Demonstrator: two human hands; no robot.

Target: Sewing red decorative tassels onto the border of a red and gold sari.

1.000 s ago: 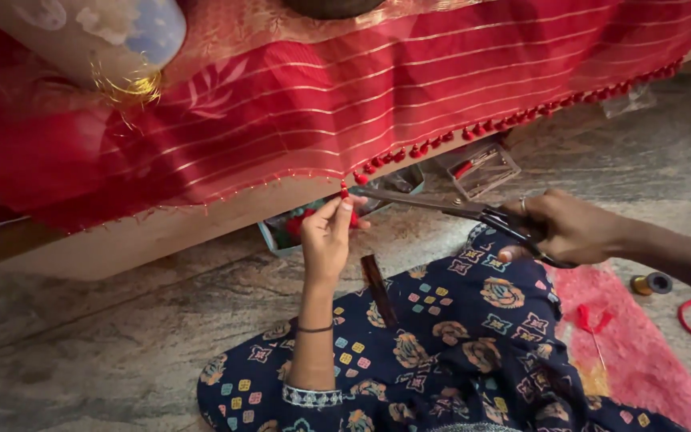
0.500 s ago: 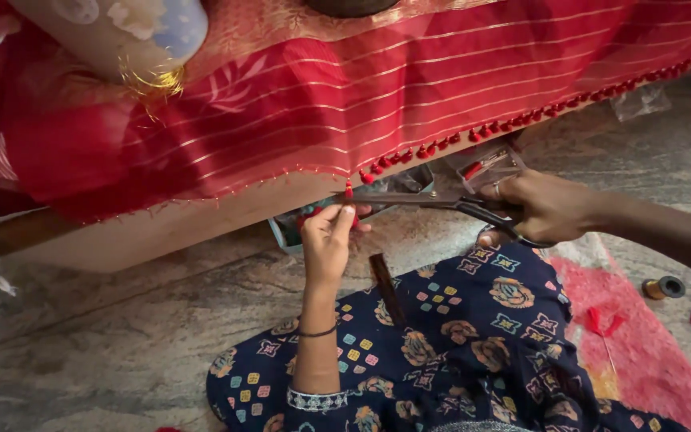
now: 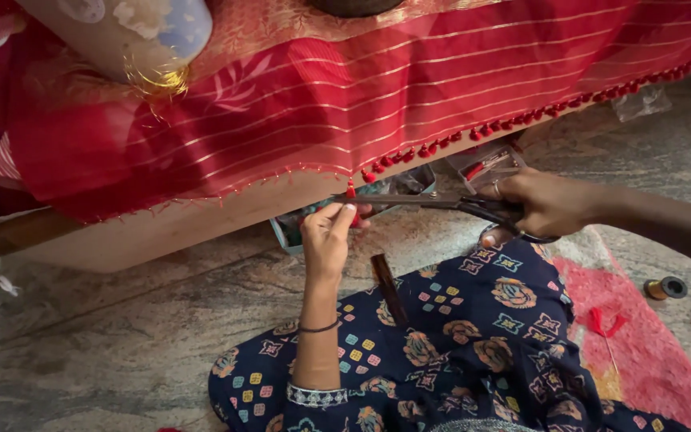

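My left hand is raised and pinches a small red tassel that hangs from the edge of a red striped cloth. My right hand grips dark scissors, whose long blades point left and end right beside the tassel at my left fingertips. A row of finished red tassels runs along the cloth's edge to the right. Whether the blades touch the thread is too small to tell.
The cloth drapes over a wooden frame. A patterned dark blue garment covers my lap, a dark wooden stick lying on it. Small boxes sit under the frame. A thread spool and pink mat lie at right.
My right hand has brought the scissors up and left until the blades reach the tassel. My left hand has kept its pinch on the tassel.
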